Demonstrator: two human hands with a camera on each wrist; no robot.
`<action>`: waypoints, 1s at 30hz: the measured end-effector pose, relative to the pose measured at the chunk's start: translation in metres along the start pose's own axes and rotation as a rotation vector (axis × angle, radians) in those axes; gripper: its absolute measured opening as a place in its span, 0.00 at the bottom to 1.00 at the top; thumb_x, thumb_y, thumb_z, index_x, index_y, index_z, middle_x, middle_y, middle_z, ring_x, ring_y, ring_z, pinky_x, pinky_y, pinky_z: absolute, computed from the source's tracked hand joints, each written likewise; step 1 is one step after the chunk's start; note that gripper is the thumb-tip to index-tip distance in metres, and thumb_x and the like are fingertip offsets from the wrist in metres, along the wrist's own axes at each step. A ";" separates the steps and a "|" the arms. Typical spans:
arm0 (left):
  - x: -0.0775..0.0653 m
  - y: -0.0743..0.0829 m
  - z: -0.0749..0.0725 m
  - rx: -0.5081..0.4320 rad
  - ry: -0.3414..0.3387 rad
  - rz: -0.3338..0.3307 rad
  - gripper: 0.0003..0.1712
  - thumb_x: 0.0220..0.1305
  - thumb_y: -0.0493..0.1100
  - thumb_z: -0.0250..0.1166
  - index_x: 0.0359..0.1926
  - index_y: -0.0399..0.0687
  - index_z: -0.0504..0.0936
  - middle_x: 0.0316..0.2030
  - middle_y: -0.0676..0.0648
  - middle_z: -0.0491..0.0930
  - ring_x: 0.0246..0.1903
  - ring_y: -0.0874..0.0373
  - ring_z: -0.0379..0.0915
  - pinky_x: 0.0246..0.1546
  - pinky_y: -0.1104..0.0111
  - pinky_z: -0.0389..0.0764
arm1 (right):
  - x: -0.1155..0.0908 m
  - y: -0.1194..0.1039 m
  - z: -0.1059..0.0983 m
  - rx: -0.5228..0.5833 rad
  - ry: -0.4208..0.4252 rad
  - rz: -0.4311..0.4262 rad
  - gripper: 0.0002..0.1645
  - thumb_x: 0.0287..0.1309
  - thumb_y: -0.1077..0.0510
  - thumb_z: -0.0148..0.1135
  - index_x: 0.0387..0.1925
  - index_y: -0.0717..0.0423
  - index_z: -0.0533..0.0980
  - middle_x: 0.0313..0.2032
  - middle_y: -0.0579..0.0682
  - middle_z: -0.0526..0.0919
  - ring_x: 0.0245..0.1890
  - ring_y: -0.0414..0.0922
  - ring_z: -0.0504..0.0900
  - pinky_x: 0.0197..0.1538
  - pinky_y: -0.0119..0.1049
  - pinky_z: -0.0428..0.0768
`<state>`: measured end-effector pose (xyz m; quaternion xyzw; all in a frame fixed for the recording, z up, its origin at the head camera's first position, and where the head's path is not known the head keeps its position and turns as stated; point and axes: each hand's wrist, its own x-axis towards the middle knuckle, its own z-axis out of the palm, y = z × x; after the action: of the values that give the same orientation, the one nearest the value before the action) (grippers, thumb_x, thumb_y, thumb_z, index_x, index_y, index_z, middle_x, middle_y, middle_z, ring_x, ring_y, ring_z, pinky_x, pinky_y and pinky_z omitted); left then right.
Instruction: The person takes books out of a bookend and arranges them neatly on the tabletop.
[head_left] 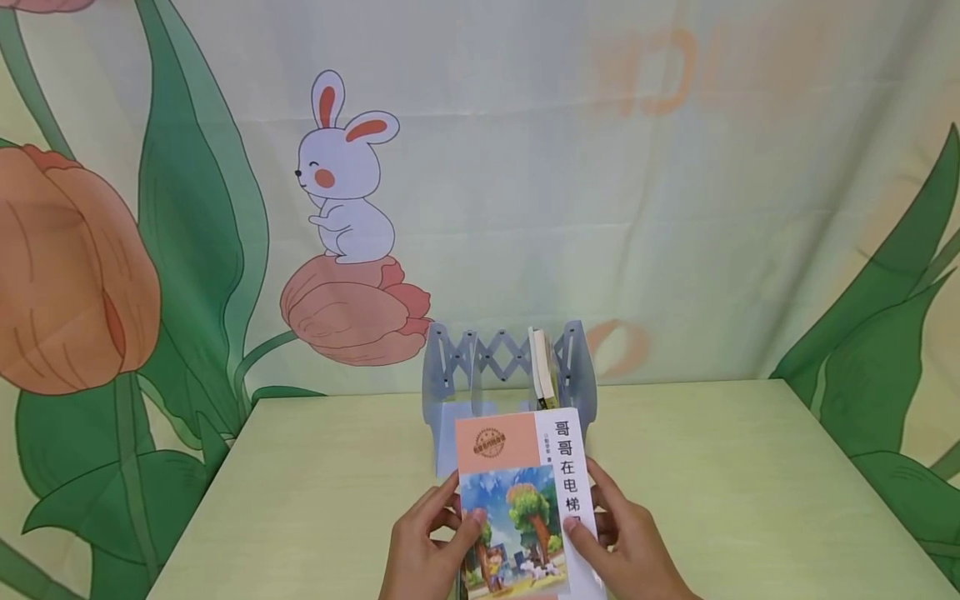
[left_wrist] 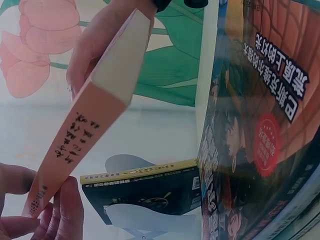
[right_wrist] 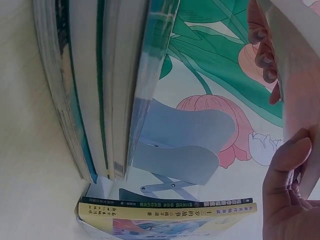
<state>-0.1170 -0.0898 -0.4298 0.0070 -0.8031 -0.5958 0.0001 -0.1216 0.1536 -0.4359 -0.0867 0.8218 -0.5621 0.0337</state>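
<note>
Both hands hold one storybook (head_left: 510, 483), its cover pink and white with painted trees and its spine pink. The left hand (head_left: 431, 533) grips the left edge, thumb on the cover. My right hand (head_left: 630, 542) grips the opposite edge, its thumb also on the front. In the left wrist view the pink spine (left_wrist: 75, 135) shows between the left fingers (left_wrist: 67, 210). Below the raised storybook, with a gap, lies a stack of several books (right_wrist: 100, 90); an orange-brown cover (left_wrist: 285, 55) tops it. The stack is mostly hidden in the head view.
A blue-grey expandable book rack (head_left: 442, 358) stands at the table's back edge. Upright at its right end are a yellow-spined book (right_wrist: 170, 210) and a black-spined one (right_wrist: 220, 203). The pale green table (head_left: 322, 492) meets a printed curtain (head_left: 510, 167) behind.
</note>
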 end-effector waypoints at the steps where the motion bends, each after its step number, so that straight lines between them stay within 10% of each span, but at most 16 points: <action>1: 0.000 -0.001 0.000 0.003 -0.001 -0.004 0.38 0.63 0.58 0.66 0.68 0.42 0.71 0.41 0.44 0.77 0.31 0.65 0.77 0.25 0.70 0.81 | 0.000 0.001 0.000 0.005 -0.014 -0.001 0.42 0.66 0.51 0.62 0.76 0.45 0.54 0.42 0.52 0.80 0.28 0.40 0.85 0.31 0.33 0.82; 30: -0.001 -0.017 0.000 0.032 -0.081 -0.023 0.39 0.63 0.53 0.67 0.68 0.36 0.68 0.36 0.45 0.75 0.28 0.64 0.80 0.22 0.68 0.77 | -0.004 0.022 0.003 0.038 -0.116 0.043 0.45 0.67 0.48 0.60 0.76 0.56 0.50 0.47 0.61 0.83 0.27 0.40 0.87 0.30 0.32 0.82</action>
<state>-0.1160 -0.0950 -0.4463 -0.0079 -0.8117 -0.5827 -0.0393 -0.1193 0.1600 -0.4577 -0.1006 0.8092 -0.5710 0.0948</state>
